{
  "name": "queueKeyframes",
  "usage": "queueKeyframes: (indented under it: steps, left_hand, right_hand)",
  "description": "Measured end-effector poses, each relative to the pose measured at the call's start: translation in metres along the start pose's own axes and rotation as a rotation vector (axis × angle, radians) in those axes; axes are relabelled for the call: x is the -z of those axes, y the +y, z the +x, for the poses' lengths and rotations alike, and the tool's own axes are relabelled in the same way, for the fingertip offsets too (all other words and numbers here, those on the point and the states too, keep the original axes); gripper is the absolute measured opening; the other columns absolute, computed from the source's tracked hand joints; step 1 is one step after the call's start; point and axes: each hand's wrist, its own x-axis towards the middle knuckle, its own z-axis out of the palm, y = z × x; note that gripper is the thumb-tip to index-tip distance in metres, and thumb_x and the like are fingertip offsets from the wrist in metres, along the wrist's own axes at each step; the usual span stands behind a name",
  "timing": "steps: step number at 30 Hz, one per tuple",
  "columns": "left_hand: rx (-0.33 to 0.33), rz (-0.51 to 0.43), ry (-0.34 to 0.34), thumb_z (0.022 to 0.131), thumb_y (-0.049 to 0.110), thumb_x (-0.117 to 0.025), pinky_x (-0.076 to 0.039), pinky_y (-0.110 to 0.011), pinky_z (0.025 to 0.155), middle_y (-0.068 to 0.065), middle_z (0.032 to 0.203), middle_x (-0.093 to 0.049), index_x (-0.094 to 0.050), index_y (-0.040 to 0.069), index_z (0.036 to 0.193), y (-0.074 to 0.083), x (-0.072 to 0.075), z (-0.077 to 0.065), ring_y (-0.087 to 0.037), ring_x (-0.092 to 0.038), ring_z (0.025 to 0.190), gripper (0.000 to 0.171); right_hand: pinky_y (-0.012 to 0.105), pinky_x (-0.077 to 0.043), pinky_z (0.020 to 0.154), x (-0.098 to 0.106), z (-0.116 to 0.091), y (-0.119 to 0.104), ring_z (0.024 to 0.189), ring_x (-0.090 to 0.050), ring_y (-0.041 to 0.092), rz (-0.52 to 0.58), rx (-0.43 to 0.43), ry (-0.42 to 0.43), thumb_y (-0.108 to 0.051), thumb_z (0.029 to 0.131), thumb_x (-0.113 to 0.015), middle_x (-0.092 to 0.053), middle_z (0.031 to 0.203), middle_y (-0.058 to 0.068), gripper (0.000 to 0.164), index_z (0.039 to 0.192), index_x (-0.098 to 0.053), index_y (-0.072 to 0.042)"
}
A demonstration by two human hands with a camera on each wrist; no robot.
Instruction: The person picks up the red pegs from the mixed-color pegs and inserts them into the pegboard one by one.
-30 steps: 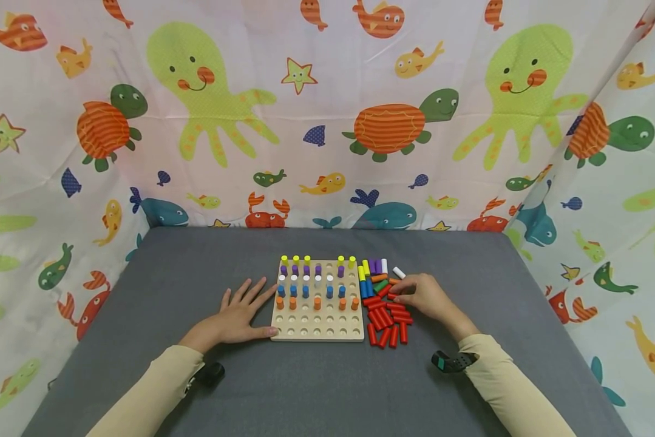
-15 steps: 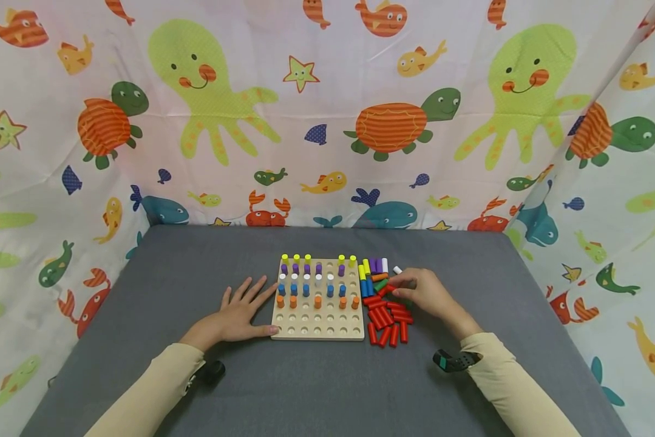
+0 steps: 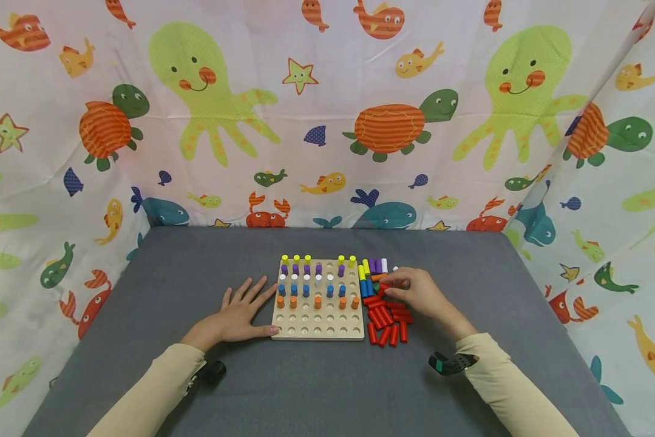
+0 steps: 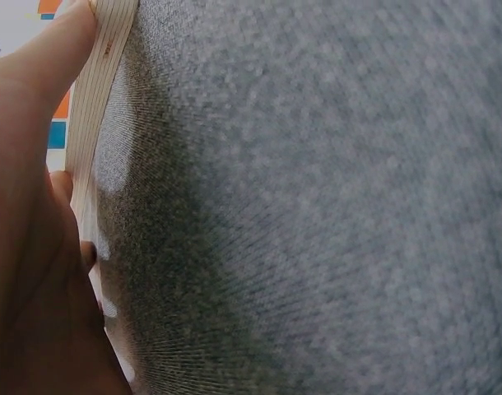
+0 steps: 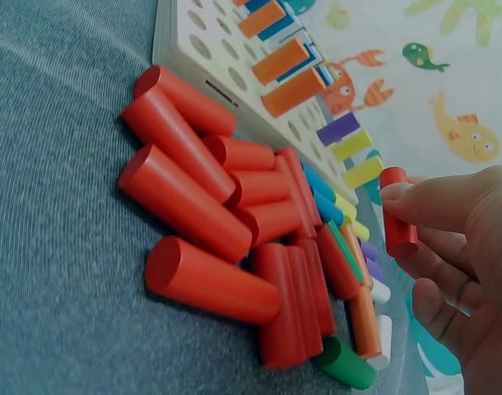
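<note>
A red cylindrical peg (image 5: 398, 228), pinched in the right hand (image 3: 421, 294), is right of the pale rectangular wooden pegboard (image 3: 311, 324), which lies flat, partly filled, touching the left hand (image 3: 233, 320).

This looks like a small curtained-off table corner, playful as a nursery, though whether it belongs to a home, a classroom or a lab cannot be told. A white curtain (image 3: 245, 36) spans the upper part of the head frame, printed with octopuses (image 3: 187, 67), turtles (image 3: 390, 127), crabs (image 3: 267, 218) and whales (image 3: 390, 213). Similar fabric closes both the left and right edges, hiding the room beyond. Grey woven cloth (image 3: 327, 388) covers the tabletop below, where a wooden pegboard (image 3: 317, 325) at centre adds a playroom note.
</note>
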Motion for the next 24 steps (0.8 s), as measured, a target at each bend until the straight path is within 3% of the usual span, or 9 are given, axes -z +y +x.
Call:
queueKeyframes:
  steps: [4, 10, 19, 24]
  left_hand:
    - [0.002, 0.003, 0.001, 0.081, 0.080, -0.054, -0.003, -0.078, 0.112, -0.007, 0.170, -0.005, -0.012, 0.033, 0.160, 0.001, 0.001, -0.001, -0.044, -0.002, 0.155, 0.101]
    - [0.007, 0.013, -0.005, 0.081, 0.080, -0.053, -0.003, -0.078, 0.113, -0.007, 0.170, -0.005, -0.011, 0.034, 0.160, 0.000, 0.001, 0.000, -0.044, -0.001, 0.155, 0.101]
    - [0.002, -0.001, -0.006, 0.081, 0.080, -0.054, -0.003, -0.078, 0.112, -0.007, 0.170, -0.005, -0.012, 0.033, 0.160, 0.001, 0.002, -0.001, -0.044, -0.001, 0.155, 0.101]
    - [-0.001, -0.006, -0.007, 0.081, 0.080, -0.054, -0.002, -0.078, 0.112, -0.008, 0.169, -0.005, -0.011, 0.034, 0.160, 0.001, 0.002, -0.001, -0.044, -0.001, 0.155, 0.100]
  right_hand:
    - [0.026, -0.046, 0.068, 0.001, 0.001, -0.004, 0.088, -0.057, 0.019, 0.013, -0.017, 0.003, -0.020, 0.090, -0.074, -0.074, 0.111, 0.003, 0.027, 0.117, -0.075, -0.020]
    - [0.031, -0.049, 0.079, 0.000, 0.002, -0.013, 0.088, -0.060, 0.016, 0.034, -0.018, 0.012, -0.019, 0.088, -0.076, -0.075, 0.105, 0.002, 0.027, 0.115, -0.076, -0.021]
    - [0.029, -0.053, 0.073, -0.001, 0.006, -0.028, 0.088, -0.063, 0.016, 0.081, 0.015, 0.027, -0.020, 0.087, -0.076, -0.076, 0.105, 0.002, 0.028, 0.115, -0.076, -0.016]
    - [0.027, -0.054, 0.068, -0.003, 0.010, -0.034, 0.083, -0.065, 0.016, 0.094, 0.012, 0.033, -0.021, 0.087, -0.077, -0.076, 0.098, 0.000, 0.027, 0.114, -0.075, -0.019]
